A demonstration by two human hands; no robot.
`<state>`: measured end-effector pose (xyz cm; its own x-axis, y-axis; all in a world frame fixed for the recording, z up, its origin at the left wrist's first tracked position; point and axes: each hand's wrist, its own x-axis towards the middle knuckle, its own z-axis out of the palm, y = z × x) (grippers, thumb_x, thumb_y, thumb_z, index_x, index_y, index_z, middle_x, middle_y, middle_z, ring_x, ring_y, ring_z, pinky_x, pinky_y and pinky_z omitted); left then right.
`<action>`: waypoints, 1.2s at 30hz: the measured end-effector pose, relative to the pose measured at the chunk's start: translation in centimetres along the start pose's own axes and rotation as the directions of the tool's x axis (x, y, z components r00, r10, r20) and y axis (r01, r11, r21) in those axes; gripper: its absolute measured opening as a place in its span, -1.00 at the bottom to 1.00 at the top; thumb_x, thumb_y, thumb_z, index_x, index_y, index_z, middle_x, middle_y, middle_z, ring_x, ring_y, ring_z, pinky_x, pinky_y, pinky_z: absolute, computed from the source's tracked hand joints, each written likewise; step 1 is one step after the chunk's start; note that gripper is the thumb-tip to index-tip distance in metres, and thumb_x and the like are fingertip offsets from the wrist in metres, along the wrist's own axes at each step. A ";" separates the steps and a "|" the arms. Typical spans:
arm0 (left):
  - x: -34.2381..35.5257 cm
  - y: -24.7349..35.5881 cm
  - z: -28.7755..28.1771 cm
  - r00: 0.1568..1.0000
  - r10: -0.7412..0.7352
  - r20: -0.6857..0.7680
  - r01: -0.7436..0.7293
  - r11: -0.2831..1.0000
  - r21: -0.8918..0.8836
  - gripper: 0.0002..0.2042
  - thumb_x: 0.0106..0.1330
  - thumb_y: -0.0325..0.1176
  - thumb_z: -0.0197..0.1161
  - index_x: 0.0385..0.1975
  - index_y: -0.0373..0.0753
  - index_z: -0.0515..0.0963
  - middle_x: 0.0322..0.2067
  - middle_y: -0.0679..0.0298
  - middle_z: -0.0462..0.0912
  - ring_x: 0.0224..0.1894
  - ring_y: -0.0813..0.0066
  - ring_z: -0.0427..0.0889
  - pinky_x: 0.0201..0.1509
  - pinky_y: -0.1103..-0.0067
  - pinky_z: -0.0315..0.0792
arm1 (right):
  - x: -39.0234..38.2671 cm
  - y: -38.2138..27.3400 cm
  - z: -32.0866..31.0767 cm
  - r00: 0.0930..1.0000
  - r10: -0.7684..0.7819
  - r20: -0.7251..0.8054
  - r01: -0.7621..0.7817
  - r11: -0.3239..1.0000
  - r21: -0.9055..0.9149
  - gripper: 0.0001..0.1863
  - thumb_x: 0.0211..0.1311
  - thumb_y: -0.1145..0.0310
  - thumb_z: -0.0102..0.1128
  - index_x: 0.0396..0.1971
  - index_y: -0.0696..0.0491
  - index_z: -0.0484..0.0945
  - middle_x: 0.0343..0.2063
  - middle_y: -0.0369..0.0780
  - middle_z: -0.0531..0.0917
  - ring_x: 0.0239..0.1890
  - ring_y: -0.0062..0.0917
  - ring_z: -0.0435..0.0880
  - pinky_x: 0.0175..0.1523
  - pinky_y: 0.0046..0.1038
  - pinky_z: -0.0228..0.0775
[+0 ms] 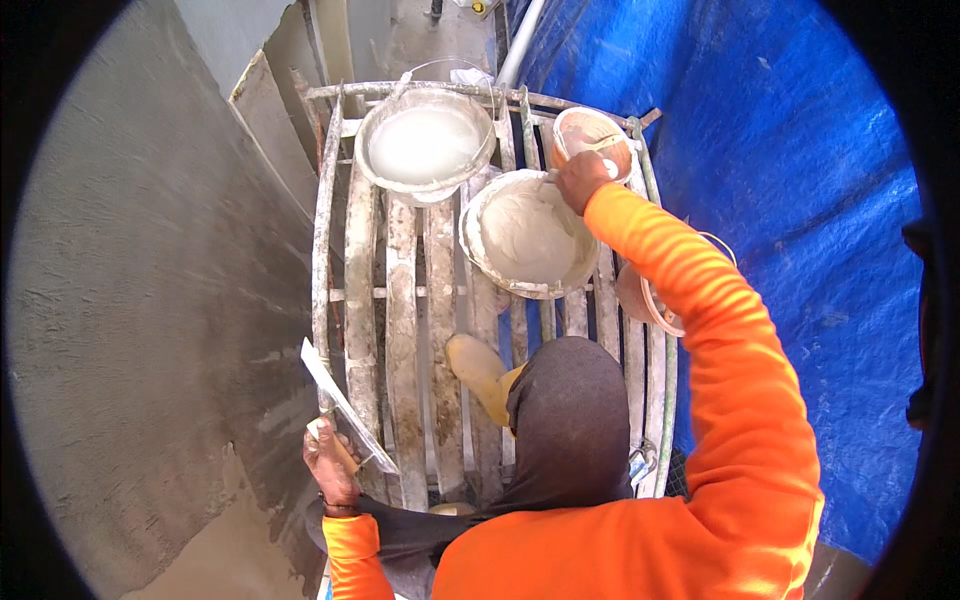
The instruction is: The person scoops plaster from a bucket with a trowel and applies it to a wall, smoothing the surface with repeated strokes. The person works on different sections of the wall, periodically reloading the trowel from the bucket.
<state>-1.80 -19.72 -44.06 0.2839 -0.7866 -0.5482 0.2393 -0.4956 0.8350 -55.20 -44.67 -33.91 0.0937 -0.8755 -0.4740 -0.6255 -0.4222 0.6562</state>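
My left hand (332,465), low beside the grey wall, is closed around the handle of a plastering trowel (346,405). The trowel's flat, pale blade slants up and away beside the platform's left edge. Ahead and to the right, my right hand (583,182) is at the far right rim of a bucket of wet plaster (474,240). Its fingers are curled; what they grip is hidden. Just beyond that hand stands a small orange bucket (622,150) smeared with plaster, with a light-coloured strip across its mouth.
A wide basin (425,188) of pale, wet mix stands at the far left of the slatted platform (400,330). Another small bucket (634,292) lies partly behind my right sleeve. A plastered wall (160,300) borders the left; a blue tarp (790,200) hangs at right. My boot (478,368) rests on the slats.
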 end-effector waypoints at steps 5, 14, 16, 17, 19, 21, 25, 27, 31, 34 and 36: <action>-1.1 0.4 0.4 1.000 0.003 0.008 -0.003 1.000 -0.023 -0.68 0.50 0.04 0.35 -0.10 -0.09 0.57 -0.54 0.48 0.50 -0.61 0.70 0.46 -0.59 0.66 0.35 | 5.8 -5.6 -2.5 0.994 -0.083 -0.065 0.077 0.993 -0.093 -0.75 0.37 0.25 0.21 -0.14 -0.09 0.85 -0.14 -0.20 0.85 -0.05 -0.16 0.82 0.00 0.16 0.56; -1.2 0.6 1.6 1.000 -0.015 0.020 0.015 1.000 0.005 -0.70 0.51 0.01 0.34 -0.10 -0.09 0.57 -0.53 0.46 0.51 -0.59 0.69 0.47 -0.57 0.66 0.36 | 0.8 -10.2 -3.3 0.836 -0.432 -0.338 0.284 0.868 -0.408 -0.74 0.28 0.27 0.20 -0.27 0.07 0.81 -0.21 -0.09 0.78 -0.16 -0.19 0.74 -0.12 0.03 0.58; -1.2 0.7 2.1 0.998 -0.017 0.061 0.017 1.000 0.001 -0.71 0.52 0.00 0.33 -0.10 -0.08 0.56 -0.52 0.46 0.53 -0.57 0.67 0.49 -0.54 0.64 0.38 | -1.6 -11.1 -2.4 0.832 -0.437 -0.341 0.293 0.869 -0.398 -0.71 0.29 0.27 0.16 -0.25 0.12 0.79 -0.21 -0.08 0.75 -0.18 -0.19 0.72 -0.12 0.02 0.58; -1.2 0.8 2.4 0.997 -0.038 0.071 0.039 0.999 -0.007 -0.71 0.51 0.00 0.33 -0.09 -0.08 0.56 -0.52 0.46 0.53 -0.56 0.67 0.49 -0.53 0.64 0.39 | -2.4 -11.2 -1.8 0.829 -0.437 -0.349 0.292 0.870 -0.396 -0.70 0.30 0.26 0.15 -0.24 0.14 0.78 -0.21 -0.08 0.74 -0.20 -0.20 0.70 -0.13 0.01 0.58; -1.3 0.8 2.8 0.996 0.006 0.087 -0.004 1.000 -0.026 -0.70 0.51 0.00 0.34 -0.08 -0.09 0.57 -0.53 0.49 0.49 -0.59 0.70 0.44 -0.56 0.66 0.33 | -4.5 -11.4 -0.4 0.799 -0.421 -0.429 0.203 0.861 -0.467 -0.67 0.30 0.22 0.15 -0.20 0.14 0.76 -0.26 -0.07 0.75 -0.22 -0.19 0.71 -0.18 0.03 0.59; -1.4 0.7 2.7 0.997 0.012 0.079 -0.009 0.999 -0.032 -0.70 0.51 0.00 0.35 -0.08 -0.09 0.57 -0.54 0.51 0.47 -0.61 0.72 0.41 -0.58 0.68 0.30 | -6.1 -10.6 1.2 0.781 -0.419 -0.464 0.181 0.862 -0.473 -0.67 0.30 0.21 0.15 -0.19 0.14 0.74 -0.30 -0.07 0.74 -0.24 -0.20 0.70 -0.20 0.00 0.60; -1.4 0.5 0.9 0.999 0.031 0.036 -0.030 0.998 -0.048 -0.71 0.52 -0.02 0.35 -0.07 -0.10 0.57 -0.54 0.49 0.48 -0.61 0.71 0.42 -0.58 0.67 0.32 | -7.7 -6.7 3.0 0.873 -0.297 -0.387 0.275 0.955 -0.113 -0.74 0.26 0.29 0.20 -0.23 0.14 0.73 -0.29 -0.11 0.72 -0.25 -0.25 0.71 -0.18 -0.14 0.59; -1.4 0.4 -0.6 1.000 0.015 0.000 -0.015 0.998 -0.059 -0.71 0.52 -0.03 0.33 -0.04 -0.10 0.56 -0.55 0.45 0.50 -0.61 0.67 0.45 -0.59 0.66 0.34 | -8.3 -3.7 3.6 0.931 -0.197 -0.308 0.218 0.975 0.035 -0.81 0.28 0.36 0.24 -0.22 0.07 0.76 -0.20 -0.13 0.76 -0.17 -0.26 0.81 -0.14 -0.18 0.61; -0.5 0.0 -1.7 0.997 -0.026 -0.068 0.023 0.999 -0.044 -0.66 0.55 0.07 0.27 -0.04 -0.07 0.52 -0.56 0.42 0.49 -0.62 0.59 0.49 -0.57 0.62 0.39 | -8.9 -2.7 5.9 0.971 0.191 -0.143 -0.111 0.892 0.438 -0.79 0.31 0.33 0.22 -0.19 0.07 0.76 -0.15 -0.03 0.80 -0.10 -0.16 0.84 -0.02 -0.05 0.67; 0.3 0.0 -0.9 0.998 -0.045 -0.038 0.038 0.984 -0.173 -0.70 0.56 0.02 0.25 -0.03 -0.07 0.50 -0.50 0.37 0.55 -0.61 0.57 0.50 -0.59 0.59 0.39 | -6.6 -5.6 8.8 0.963 0.206 0.174 -0.267 0.634 0.726 -0.68 0.24 0.23 0.26 -0.14 0.13 0.74 -0.14 0.04 0.80 -0.07 -0.13 0.83 0.02 -0.06 0.66; 0.8 0.2 -0.2 0.999 -0.038 -0.024 0.033 0.982 -0.187 -0.70 0.57 0.03 0.23 -0.06 -0.07 0.49 -0.49 0.38 0.55 -0.61 0.58 0.50 -0.60 0.60 0.38 | -4.4 -9.1 10.6 0.972 0.193 0.130 -0.212 0.501 0.839 -0.56 0.20 0.15 0.27 -0.06 0.16 0.73 -0.14 0.10 0.79 -0.10 -0.05 0.82 0.03 -0.07 0.66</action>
<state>-1.39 -20.33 -44.34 0.2968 -0.7582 -0.5806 0.4175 -0.4438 0.7930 -58.16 -34.54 -44.02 -0.1306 -0.9025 -0.4104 -0.9832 0.1711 -0.0635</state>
